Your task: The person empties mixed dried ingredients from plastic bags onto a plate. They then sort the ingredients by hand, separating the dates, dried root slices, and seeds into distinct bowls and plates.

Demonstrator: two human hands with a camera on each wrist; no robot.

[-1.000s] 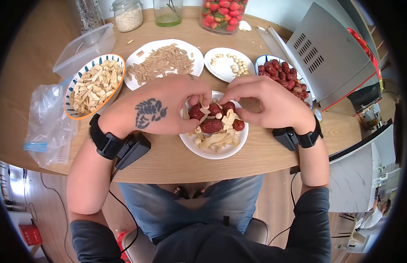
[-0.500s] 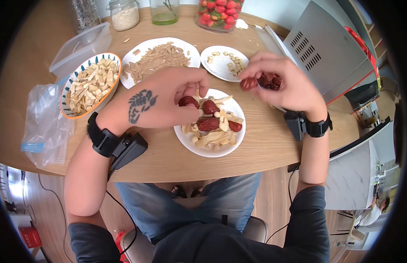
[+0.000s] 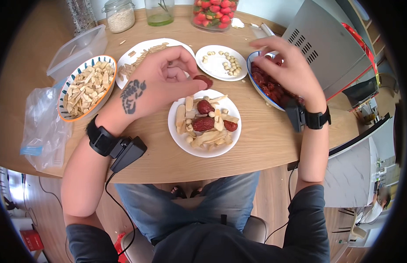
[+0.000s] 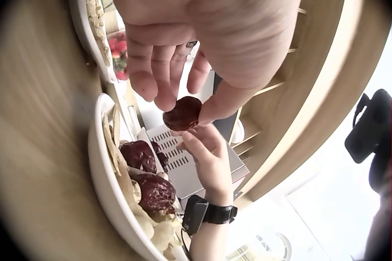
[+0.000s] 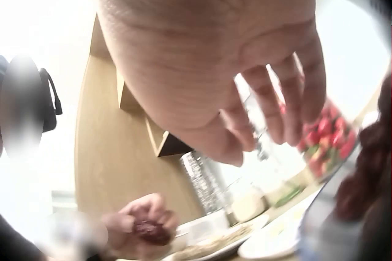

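Pinched between the thumb and fingers of my left hand (image 3: 162, 76) is a dried red date (image 4: 182, 113), raised above the back edge of a white plate (image 3: 232, 106). More red dates (image 3: 203, 124), pale slices and small round seeds lie on that plate. Over on the right, my right hand (image 3: 295, 72) hovers above a blue-rimmed bowl (image 3: 250, 75) full of red dates (image 3: 269, 86). Its fingers are loosely spread and hold nothing, as the right wrist view also shows. The hand and wrist cover part of the bowl.
Behind stand a plate of seeds (image 3: 214, 70) and a plate of pale brown pieces (image 3: 146, 45). A bowl of cut slices (image 3: 91, 85), a plastic bag (image 3: 45, 127) and a clear tub (image 3: 76, 52) are at left. Jars line the back; a grey metal panel (image 3: 319, 52) rises at right.
My right hand has moved from the white plate to the right-hand bowl, carrying a red date, and let it go there. My left hand has lifted a red date off the plate.
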